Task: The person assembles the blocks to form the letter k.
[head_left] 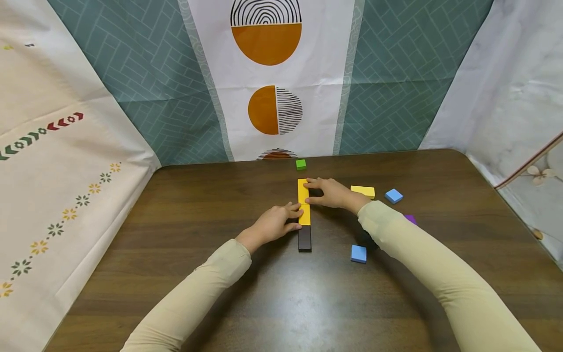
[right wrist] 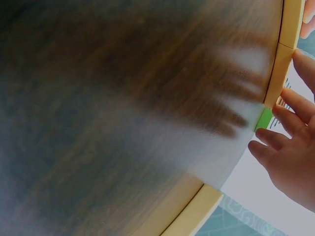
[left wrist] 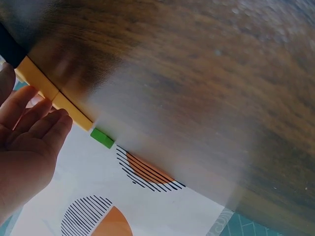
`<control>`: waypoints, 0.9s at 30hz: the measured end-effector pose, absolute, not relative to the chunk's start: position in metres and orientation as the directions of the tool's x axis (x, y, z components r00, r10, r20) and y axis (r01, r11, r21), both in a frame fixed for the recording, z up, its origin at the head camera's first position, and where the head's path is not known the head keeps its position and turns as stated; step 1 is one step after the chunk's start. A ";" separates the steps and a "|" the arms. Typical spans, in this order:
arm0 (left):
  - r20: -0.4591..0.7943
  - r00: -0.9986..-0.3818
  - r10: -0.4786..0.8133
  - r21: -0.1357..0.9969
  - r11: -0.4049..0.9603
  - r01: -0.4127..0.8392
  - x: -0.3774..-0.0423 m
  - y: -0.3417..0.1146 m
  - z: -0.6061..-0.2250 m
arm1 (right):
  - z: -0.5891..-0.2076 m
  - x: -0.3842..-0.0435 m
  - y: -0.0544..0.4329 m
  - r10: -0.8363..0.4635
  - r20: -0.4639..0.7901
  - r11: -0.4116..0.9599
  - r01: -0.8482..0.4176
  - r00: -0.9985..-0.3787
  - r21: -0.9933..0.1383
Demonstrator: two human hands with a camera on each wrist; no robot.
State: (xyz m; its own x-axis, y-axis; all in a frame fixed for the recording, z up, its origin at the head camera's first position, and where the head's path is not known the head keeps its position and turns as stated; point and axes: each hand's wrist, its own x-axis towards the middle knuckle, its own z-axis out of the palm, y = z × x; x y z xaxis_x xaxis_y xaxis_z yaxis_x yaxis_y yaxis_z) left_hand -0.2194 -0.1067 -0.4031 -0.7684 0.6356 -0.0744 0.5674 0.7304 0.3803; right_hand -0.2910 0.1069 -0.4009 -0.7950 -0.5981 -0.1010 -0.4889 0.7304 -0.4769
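Loosely, the left hand (head_left: 274, 222), fingers released, touches the near yellow block (head_left: 306, 217) along its left side; the right hand (head_left: 332, 192), fingers likewise unclenched, touches the far yellow block (head_left: 302, 192) along its right. Both lie end to end beyond a black block (head_left: 304, 239), lined toward the table (head_left: 198, 205)'s far edge, where a green block (head_left: 301, 165) lies.

Yellow blocks (head_left: 303, 196) (head_left: 306, 218) partly behind hands (head_left: 275, 221) (head_left: 332, 192)

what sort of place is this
Probably an indoor tabletop screened off for hands-on work: a wood-look table, patterned cloth hanging behind it, and a row of yellow and black blocks on top.
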 end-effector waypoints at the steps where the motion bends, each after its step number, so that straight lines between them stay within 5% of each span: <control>1: -0.075 -0.769 0.635 0.380 0.731 0.567 -0.220 -0.107 -0.403 | -0.401 -0.291 0.107 -0.598 -0.099 0.730 -0.489 -0.796 -0.476; 27: -0.039 -0.758 0.651 0.400 0.705 0.585 -0.220 -0.108 -0.401 | -0.395 -0.305 0.109 -0.678 -0.048 0.645 -0.562 -0.734 -0.518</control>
State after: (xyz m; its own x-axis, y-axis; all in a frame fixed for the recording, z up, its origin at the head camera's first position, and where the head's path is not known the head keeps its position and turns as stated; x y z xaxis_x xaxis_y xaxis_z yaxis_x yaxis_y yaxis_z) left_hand -0.2196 -0.1079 -0.4013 -0.7583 0.6508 -0.0389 0.5848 0.7054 0.4005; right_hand -0.3047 0.1093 -0.3950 -0.7336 -0.6779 -0.0476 -0.5622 0.6448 -0.5178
